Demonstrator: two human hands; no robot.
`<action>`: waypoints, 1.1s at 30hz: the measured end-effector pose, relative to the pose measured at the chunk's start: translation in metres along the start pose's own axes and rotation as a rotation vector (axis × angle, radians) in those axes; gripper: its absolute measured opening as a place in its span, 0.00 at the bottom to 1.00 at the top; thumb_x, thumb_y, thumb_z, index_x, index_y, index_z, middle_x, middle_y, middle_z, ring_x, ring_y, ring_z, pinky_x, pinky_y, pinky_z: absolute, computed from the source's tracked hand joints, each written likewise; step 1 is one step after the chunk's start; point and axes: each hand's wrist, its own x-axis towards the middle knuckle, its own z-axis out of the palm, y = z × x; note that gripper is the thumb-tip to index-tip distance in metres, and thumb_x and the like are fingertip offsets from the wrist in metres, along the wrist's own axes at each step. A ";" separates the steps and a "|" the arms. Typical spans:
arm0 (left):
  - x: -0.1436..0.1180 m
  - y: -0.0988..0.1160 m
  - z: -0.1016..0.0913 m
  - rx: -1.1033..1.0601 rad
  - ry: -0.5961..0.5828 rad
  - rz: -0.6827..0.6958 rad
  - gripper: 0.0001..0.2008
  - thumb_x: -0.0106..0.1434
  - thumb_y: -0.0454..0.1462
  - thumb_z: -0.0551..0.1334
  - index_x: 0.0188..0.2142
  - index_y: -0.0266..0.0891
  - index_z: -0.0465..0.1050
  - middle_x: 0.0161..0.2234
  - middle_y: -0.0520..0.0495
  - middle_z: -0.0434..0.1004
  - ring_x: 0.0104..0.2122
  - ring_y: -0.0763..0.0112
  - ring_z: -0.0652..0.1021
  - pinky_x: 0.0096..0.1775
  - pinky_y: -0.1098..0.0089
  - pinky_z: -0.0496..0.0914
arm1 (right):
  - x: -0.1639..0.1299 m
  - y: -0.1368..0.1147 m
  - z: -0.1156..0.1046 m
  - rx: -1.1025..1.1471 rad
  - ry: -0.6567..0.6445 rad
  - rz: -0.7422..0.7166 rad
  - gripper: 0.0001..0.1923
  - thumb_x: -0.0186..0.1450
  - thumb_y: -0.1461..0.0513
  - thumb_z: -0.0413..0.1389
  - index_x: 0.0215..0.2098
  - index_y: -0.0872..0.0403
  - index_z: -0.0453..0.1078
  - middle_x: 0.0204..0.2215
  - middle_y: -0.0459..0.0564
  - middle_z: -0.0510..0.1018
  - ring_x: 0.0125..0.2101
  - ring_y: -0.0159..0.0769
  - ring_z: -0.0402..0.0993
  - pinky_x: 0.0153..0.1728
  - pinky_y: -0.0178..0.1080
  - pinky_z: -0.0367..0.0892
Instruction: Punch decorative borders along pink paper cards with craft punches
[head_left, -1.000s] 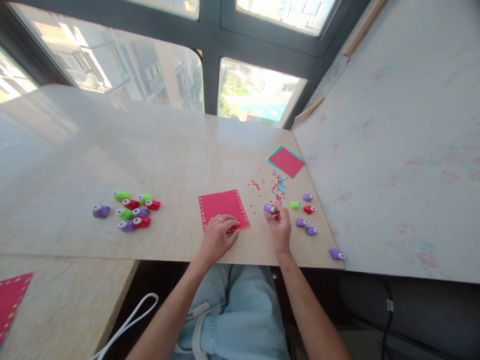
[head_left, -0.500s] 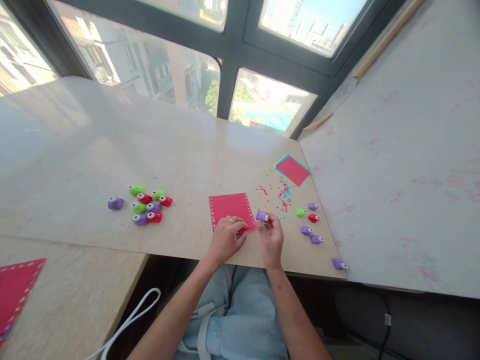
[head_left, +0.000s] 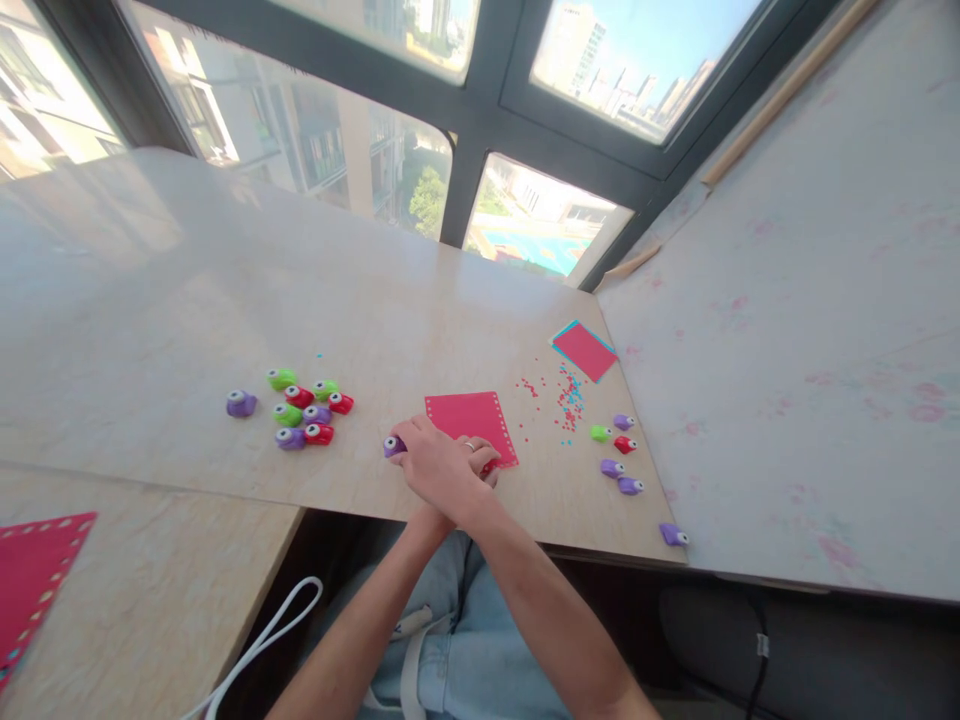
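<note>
A red sheet of paper (head_left: 466, 412) with small holes punched along its edges lies in front of me. My left hand (head_left: 482, 456), with a ring on one finger, has its fingers closed at the sheet's lower right edge; its back is covered by my other hand. Crossing over it, my right hand (head_left: 429, 458) grips a purple craft punch (head_left: 392, 446) beside the sheet's left side. The lower left part of the sheet is hidden under my hands.
Several purple, green and red punches (head_left: 316, 414) cluster at left, and more punches (head_left: 612, 468) lie at right. Red and blue paper bits (head_left: 571, 398) are scattered near a stack of coloured paper (head_left: 585, 350). Another punched red sheet (head_left: 37, 580) lies at far left.
My right hand has swung left with the purple punch, from the sheet's right side across my left hand to its left side. My left hand stays at the sheet's lower edge.
</note>
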 end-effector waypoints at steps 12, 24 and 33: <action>-0.004 -0.005 -0.011 0.143 -0.164 0.065 0.09 0.58 0.30 0.64 0.37 0.43 0.78 0.40 0.48 0.80 0.40 0.61 0.78 0.45 0.59 0.71 | 0.018 0.012 0.003 -0.044 -0.171 -0.023 0.08 0.65 0.66 0.59 0.41 0.49 0.74 0.35 0.51 0.75 0.35 0.39 0.74 0.36 0.40 0.69; -0.005 -0.006 -0.009 0.116 -0.125 0.086 0.07 0.57 0.30 0.64 0.34 0.41 0.78 0.37 0.46 0.80 0.38 0.60 0.78 0.42 0.59 0.70 | 0.023 0.001 -0.006 -0.126 -0.334 -0.109 0.29 0.62 0.61 0.63 0.61 0.52 0.66 0.44 0.52 0.82 0.44 0.44 0.78 0.46 0.43 0.70; -0.006 -0.006 -0.005 0.124 -0.136 0.082 0.08 0.61 0.31 0.61 0.36 0.41 0.78 0.38 0.44 0.79 0.38 0.60 0.76 0.42 0.58 0.70 | 0.005 -0.005 -0.020 0.031 -0.240 -0.147 0.18 0.66 0.59 0.60 0.54 0.46 0.73 0.46 0.49 0.82 0.48 0.42 0.76 0.52 0.43 0.67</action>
